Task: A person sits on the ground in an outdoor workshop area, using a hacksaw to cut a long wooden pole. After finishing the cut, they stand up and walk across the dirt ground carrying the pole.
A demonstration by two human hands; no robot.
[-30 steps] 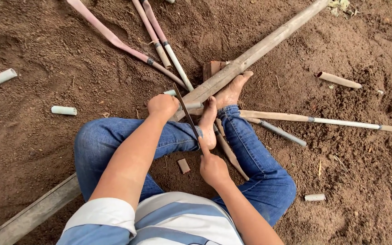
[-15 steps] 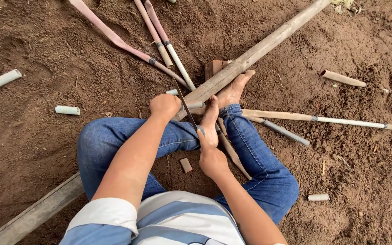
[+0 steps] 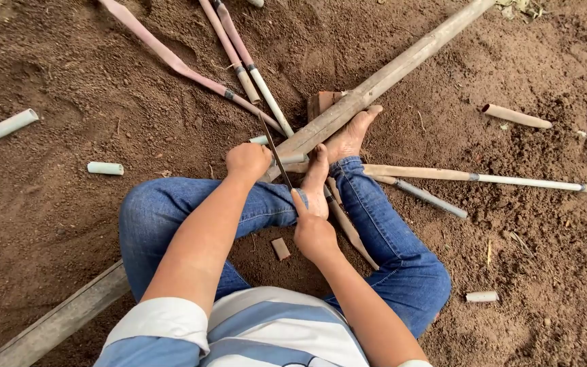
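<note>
I sit on brown soil in blue jeans with bare feet. My left hand (image 3: 247, 162) is closed around a thin pale pipe that lies across a long wooden beam (image 3: 382, 78). My right hand (image 3: 312, 231) grips the handle end of a narrow saw blade (image 3: 274, 151), which slants up and away over the pipe next to my left hand. Both of my feet (image 3: 338, 153) press against the beam just right of the blade.
Several pipes and sticks fan out on the dirt: pink and white ones (image 3: 239, 61) at the top, a long one (image 3: 484, 178) to the right. Short cut pipe pieces (image 3: 104, 168) lie left, another (image 3: 482, 296) at lower right. A small brick (image 3: 280, 248) lies between my legs.
The saw blade and my right hand have shifted slightly back toward me along the cut. My left hand stays on the pipe, and my feet stay on the beam.
</note>
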